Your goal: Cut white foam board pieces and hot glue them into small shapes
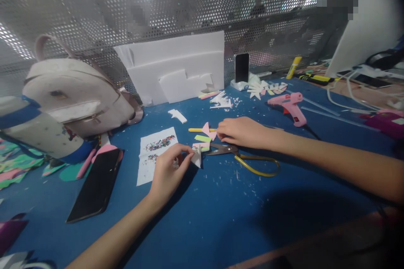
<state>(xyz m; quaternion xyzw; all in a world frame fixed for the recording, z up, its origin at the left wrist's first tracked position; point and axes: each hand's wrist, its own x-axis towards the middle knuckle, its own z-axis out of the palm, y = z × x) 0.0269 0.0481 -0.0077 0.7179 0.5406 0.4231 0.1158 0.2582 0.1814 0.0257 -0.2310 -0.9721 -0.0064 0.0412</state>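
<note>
Between the thumb and index finger of my left hand (172, 166) a small folded white paper piece (197, 159) is pinched. Right of it, scissors (229, 149) with yellow handles lie with their blades apart. My right hand (241, 131) rests just beyond the scissors, its fingers curled down and together; whatever they may hold is hidden. A yellow stick, perhaps a pencil (195, 130), reaches up to those fingertips, with a pink paper scrap (206, 129) across it. Nearby lie a green paper strip (203, 138) and another pink scrap. A white sheet (144, 173) bearing colourful glitter lies beside my left hand.
A pink glue gun (289, 105), white paper scraps (221, 100) and an upright phone (242, 67) stand or lie farther back. Left are a black phone (96, 185), a bottle (53, 130) and a backpack (75, 84). A white board (176, 61) leans against the mesh.
</note>
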